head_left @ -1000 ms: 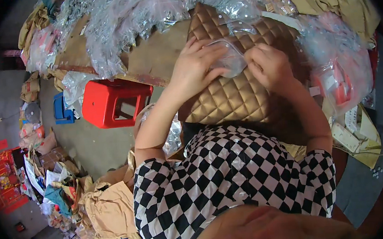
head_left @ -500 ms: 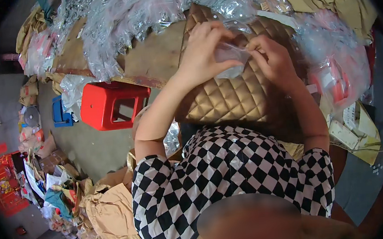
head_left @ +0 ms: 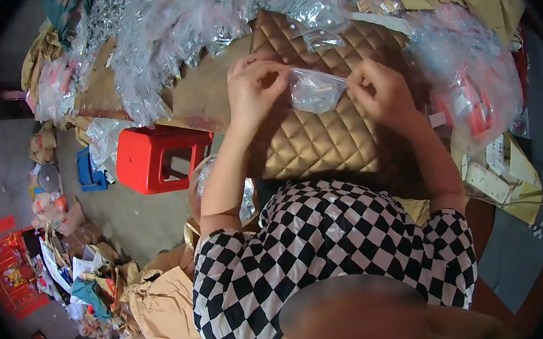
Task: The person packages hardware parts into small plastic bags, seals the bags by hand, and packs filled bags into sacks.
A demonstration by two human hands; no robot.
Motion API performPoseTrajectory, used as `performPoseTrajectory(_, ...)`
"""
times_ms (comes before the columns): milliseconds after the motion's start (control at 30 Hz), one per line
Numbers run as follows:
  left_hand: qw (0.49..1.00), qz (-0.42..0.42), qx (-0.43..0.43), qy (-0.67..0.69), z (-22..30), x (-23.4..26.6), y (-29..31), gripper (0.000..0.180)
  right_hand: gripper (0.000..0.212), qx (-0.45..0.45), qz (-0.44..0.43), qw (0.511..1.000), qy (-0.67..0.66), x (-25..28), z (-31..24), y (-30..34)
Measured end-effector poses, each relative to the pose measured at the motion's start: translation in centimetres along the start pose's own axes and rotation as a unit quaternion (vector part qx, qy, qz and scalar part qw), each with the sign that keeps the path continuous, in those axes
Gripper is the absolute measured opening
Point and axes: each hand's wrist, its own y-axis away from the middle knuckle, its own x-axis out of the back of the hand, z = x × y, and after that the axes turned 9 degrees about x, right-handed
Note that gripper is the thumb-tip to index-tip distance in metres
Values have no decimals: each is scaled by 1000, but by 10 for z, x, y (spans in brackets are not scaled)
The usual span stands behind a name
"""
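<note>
Over the brown quilted pad [head_left: 318, 141], a small clear plastic bag [head_left: 314, 93] is stretched by its top edge between my two hands. My left hand [head_left: 253, 95] pinches the upper left corner between thumb and fingers. At the upper right corner, my right hand [head_left: 378, 90] grips the same edge in a pinch. Something small and pale shows through the bag, too unclear to name. Just beyond my hands, another clear bag [head_left: 325, 39] lies on the far part of the pad.
A long heap of clear bags [head_left: 163, 43] covers the table's far side. More bags [head_left: 463, 69] pile up at the right, beside a white power strip [head_left: 487, 187]. On the floor at left stand a red stool [head_left: 148, 159] and a blue stool [head_left: 91, 170], near paper sacks [head_left: 167, 304].
My left hand has moved left and down, off the bag's body to its corner. The bag's top edge is now drawn out straight between both hands.
</note>
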Motion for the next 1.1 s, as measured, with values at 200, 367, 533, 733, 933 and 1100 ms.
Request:
performPoseTrajectory(200,963,-81,158,203,17,20,-10,12,14,-94,116,977,-150,7,-2,-16)
performPoseTrajectory(367,906,-321,62,270,11,49,-11,11,12,-39,-129,959,-248,51,21,-11)
performPoseTrajectory(533,975,-215,-52,3,0,-46,-45,26,36,-157,129,979,-22,20,163,-39)
performPoseTrajectory(733,951,-170,-70,-250,7,-127,-69,23,35,-242,-4,897,370,-16,244,-49)
performPoseTrajectory(933,985,-96,-86,-117,-2,-117,-72,16,27,-193,136,969,-76,39,202,-51)
performPoseTrajectory(1100,866,-190,206,414,5,-119,-62,22,23,-247,18,931,-267,53,88,-28)
